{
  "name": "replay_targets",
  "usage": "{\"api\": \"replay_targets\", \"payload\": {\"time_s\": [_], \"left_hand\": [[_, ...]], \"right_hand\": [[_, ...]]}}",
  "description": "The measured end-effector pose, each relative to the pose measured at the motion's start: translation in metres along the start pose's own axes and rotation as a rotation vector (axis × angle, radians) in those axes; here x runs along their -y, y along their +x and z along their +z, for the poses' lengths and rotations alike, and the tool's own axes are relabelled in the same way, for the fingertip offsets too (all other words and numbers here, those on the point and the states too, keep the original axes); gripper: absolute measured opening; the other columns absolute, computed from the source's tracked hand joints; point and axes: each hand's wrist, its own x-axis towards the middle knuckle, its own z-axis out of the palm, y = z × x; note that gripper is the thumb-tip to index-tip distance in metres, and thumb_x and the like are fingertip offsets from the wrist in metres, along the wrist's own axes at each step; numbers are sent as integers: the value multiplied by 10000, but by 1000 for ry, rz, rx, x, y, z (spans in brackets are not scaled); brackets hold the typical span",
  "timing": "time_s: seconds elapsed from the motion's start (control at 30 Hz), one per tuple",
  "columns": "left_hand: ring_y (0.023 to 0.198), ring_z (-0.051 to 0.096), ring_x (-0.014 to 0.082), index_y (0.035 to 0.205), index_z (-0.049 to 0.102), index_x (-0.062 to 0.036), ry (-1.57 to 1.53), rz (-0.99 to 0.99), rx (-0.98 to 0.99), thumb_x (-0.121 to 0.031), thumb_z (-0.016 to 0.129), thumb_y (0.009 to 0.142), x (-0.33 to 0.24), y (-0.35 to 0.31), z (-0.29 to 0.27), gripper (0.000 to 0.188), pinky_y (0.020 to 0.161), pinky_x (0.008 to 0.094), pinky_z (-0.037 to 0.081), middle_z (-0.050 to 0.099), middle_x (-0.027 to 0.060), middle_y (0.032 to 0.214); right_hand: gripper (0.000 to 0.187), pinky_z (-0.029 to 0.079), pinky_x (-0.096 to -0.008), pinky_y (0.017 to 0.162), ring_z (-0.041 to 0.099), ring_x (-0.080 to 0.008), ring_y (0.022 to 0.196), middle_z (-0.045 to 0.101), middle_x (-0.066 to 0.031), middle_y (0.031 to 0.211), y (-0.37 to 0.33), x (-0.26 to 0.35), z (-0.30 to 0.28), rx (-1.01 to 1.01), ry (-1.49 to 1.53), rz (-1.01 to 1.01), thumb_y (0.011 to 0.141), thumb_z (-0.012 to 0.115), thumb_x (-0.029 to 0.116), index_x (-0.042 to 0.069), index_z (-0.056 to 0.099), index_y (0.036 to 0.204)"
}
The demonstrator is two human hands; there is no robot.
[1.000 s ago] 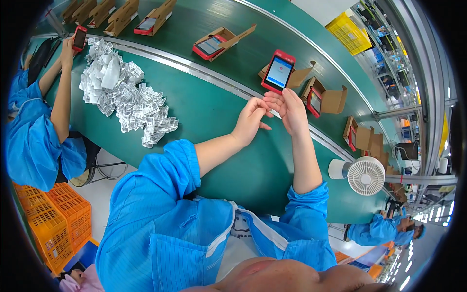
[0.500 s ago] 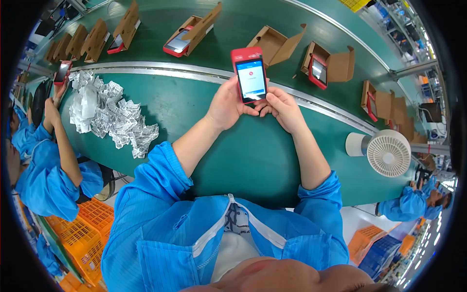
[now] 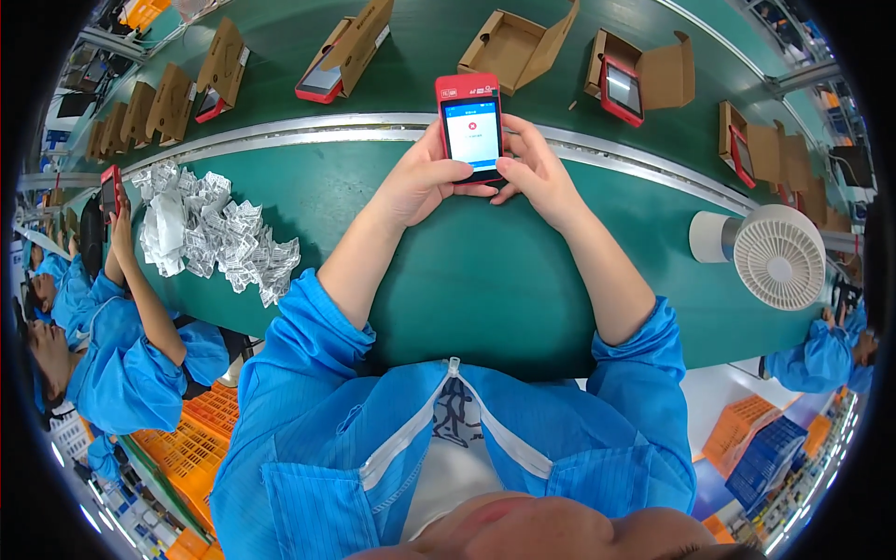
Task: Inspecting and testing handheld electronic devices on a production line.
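Both hands, left hand (image 3: 425, 177) and right hand (image 3: 537, 173), are clamping the red handheld terminal (image 3: 469, 126), now pulled back from the conveyor belt (image 3: 448, 37) over the green table (image 3: 485, 280), screen lit.

Open green tabletop (image 3: 485, 280) between forearms; paper scrap heap (image 3: 210, 233) blocks left, white fan (image 3: 779, 257) right, open cartons (image 3: 518, 42) beyond rail.
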Motion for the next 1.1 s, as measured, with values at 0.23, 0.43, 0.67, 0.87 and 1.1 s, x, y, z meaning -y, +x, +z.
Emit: {"api": "replay_targets", "payload": {"time_s": [0.23,0.43,0.67,0.87,1.1], "left_hand": [[1127,574,298,1436,236,-108,130,-16,-56,-8,581,813,2,2,2,719,855,435,568,494,155,1301],[1207,513,329,1444,227,-118,26,-50,23,-176,585,818,8,1,0,723,926,527,506,434,165,1357],[1177,533,311,1431,264,-128,-12,-48,32,-313,512,907,9,0,3,608,906,498,515,462,127,1335],[1195,519,317,1434,267,-115,-83,-79,33,-264,490,907,7,0,4,591,915,506,507,456,132,1342],[1184,531,330,1446,224,-99,-13,-66,80,38,432,717,5,0,3,770,936,508,501,451,159,1335]], "right_hand": [[563,548,-272,654,597,-207,1015,511,-164,1262,0,-3,-3,15,7,16,928,523,185,22,272,1405],[492,517,-289,780,564,-170,1058,532,-121,1220,-1,-6,2,-62,-16,-13,938,540,223,6,366,1343],[441,481,-305,873,561,-160,1054,560,-99,1169,-3,-2,-1,-24,-12,39,945,540,231,7,421,1305],[439,478,-307,882,568,-166,1052,573,-109,1161,-3,-5,-2,-28,-60,10,945,545,246,0,441,1294],[469,476,-304,887,569,-169,1058,574,-112,1168,-2,-6,-2,-37,-30,19,943,548,243,-2,423,1323]]}}
